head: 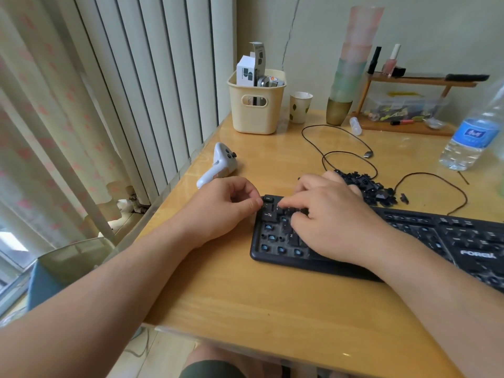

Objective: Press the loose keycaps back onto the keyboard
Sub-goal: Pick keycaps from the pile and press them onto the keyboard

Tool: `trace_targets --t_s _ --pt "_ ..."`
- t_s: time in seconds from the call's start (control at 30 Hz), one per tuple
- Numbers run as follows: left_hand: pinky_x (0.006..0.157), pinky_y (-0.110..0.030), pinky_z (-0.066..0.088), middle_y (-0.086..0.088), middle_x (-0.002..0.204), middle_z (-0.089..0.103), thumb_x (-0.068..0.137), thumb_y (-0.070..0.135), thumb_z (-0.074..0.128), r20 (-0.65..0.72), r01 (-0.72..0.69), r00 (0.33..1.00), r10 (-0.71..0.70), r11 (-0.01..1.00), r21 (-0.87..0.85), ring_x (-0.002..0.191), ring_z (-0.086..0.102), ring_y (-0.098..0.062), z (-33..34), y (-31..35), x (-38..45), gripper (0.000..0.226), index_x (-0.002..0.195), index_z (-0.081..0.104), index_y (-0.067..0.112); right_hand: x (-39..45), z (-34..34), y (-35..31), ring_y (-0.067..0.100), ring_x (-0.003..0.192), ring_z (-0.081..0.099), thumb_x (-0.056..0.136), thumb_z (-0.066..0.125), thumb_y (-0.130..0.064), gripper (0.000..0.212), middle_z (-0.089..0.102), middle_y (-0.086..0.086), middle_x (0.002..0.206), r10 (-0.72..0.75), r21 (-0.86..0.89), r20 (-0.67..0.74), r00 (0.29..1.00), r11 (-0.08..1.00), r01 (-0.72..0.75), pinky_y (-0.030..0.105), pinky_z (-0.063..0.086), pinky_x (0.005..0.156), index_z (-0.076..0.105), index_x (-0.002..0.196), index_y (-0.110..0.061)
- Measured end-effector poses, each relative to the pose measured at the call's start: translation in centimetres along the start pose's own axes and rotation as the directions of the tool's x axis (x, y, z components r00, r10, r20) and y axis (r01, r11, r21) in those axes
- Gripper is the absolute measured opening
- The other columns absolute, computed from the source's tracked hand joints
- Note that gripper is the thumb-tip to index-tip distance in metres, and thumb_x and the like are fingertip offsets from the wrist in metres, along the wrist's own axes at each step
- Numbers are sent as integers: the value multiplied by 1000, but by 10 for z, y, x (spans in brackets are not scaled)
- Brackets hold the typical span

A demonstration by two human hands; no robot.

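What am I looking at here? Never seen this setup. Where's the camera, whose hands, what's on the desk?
There is no robot. One wide-angle camera sits on a person's head and looks down at their own two bare hands.

They are refitting keys on a black keyboard on a wooden desk. Many sockets at its left end are bare. The right hand lies over the keyboard, fingertips pressing down in the top rows. The left hand is curled at the keyboard's top-left corner; whether it pinches a keycap I cannot tell.

Behind the right hand is a pile of loose keycaps. Also on the desk: a white controller, a cream basket, a water bottle and the keyboard's cable.
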State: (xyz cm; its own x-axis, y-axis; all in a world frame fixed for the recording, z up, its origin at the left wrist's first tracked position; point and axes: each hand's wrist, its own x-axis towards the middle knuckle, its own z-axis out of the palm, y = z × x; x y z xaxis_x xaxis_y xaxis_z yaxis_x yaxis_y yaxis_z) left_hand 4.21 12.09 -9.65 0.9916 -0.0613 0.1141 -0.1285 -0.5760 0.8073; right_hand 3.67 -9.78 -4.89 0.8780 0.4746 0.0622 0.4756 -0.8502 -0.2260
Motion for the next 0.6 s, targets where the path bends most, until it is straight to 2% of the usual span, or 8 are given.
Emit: trace_targets --t_s 0.13,0.23,0.27,0.33,0.4,0.5,0.6 --pt "75 -25 51 8 84 71 93 48 72 -5 9 1000 -9 999 37 73 60 -3 2 2 1 17 90 70 31 -3 1 3 13 116 31 101 41 -27 46 43 -20 111 -23 -26 78 997 999 26 43 30 101 59 136 -51" --pt "76 -27 52 14 79 68 85 52 78 5 -10 1000 10 991 133 74 61 -2 5 -1 3 22 89 67 33 7 -8 19 12 116 45 102 44 -22 42 53 -20 115 8 46 2 1000 999 -8 49 39 108 65 128 -49" --pt "75 -26 51 16 77 67 84 50 80 4 -21 1000 21 989 148 73 59 -1 5 -1 4 23 89 66 33 13 -14 28 12 111 53 103 47 -20 40 57 -19 117 40 85 -50 998 996 -36 48 47 104 67 124 -47" --pt "72 -25 49 17 75 65 83 47 82 -9 -28 1000 29 993 117 70 56 2 6 0 5 25 91 65 32 24 -27 48 13 95 65 102 52 -17 38 63 -13 128 123 108 -107 987 988 -112 36 56 89 70 120 -46" --pt "71 -24 49 16 76 64 82 51 82 -27 -23 999 25 996 90 69 55 2 6 2 5 28 92 64 33 34 -36 68 12 91 63 102 56 -16 36 66 -9 132 188 64 -98 977 981 -182 27 49 83 72 120 -42" --pt "70 -26 49 19 77 64 81 48 84 -27 -63 997 67 986 153 70 56 0 9 2 5 28 92 62 33 42 -31 84 14 98 61 100 64 -16 31 70 -9 117 225 60 -31 974 973 -223 28 44 85 73 119 -39" --pt "71 -27 51 18 81 64 83 48 81 -45 -73 996 80 987 143 71 56 -2 13 4 4 25 93 62 35 43 -20 89 13 99 62 98 69 -17 26 69 -11 109 223 106 -53 973 971 -216 29 45 86 76 111 -38"
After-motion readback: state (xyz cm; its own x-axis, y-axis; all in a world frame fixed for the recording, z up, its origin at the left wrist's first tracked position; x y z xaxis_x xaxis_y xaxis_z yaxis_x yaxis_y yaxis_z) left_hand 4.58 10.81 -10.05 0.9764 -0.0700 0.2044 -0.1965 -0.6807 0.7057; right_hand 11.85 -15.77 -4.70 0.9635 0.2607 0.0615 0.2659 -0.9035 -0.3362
